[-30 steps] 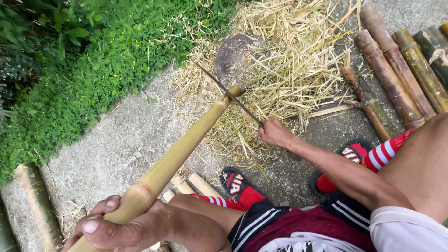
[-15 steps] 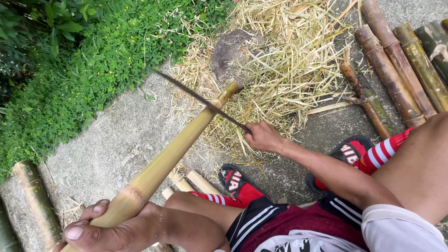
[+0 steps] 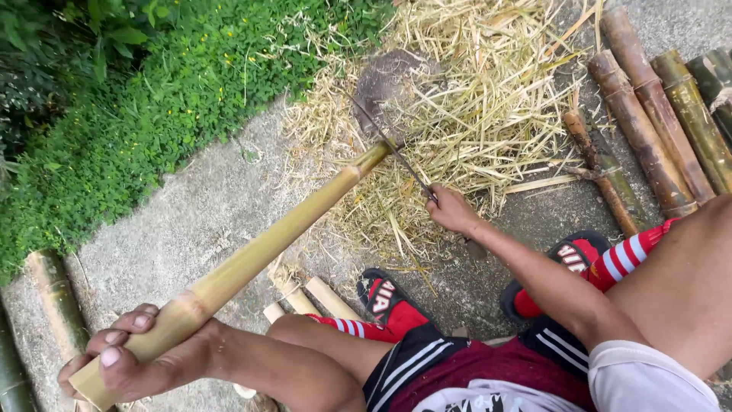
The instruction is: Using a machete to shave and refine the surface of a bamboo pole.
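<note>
L hand (image 3: pixel 126 358) grips bamboo pole (image 3: pixel 252 263); R hand (image 3: pixel 451 210), arm outstretched, holds blade (image 3: pixel 385 137), prob. a knife.

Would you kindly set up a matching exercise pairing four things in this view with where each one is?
Things:
1. left hand
2. right hand
3. pile of straw-like shavings
4. row of brown bamboo poles

Places:
A. top right, on the ground
B. gripping the near end of the pale bamboo pole
C. holding the thin blade
D. under the pole's far end

Pairs: 1-B, 2-C, 3-D, 4-A
</note>
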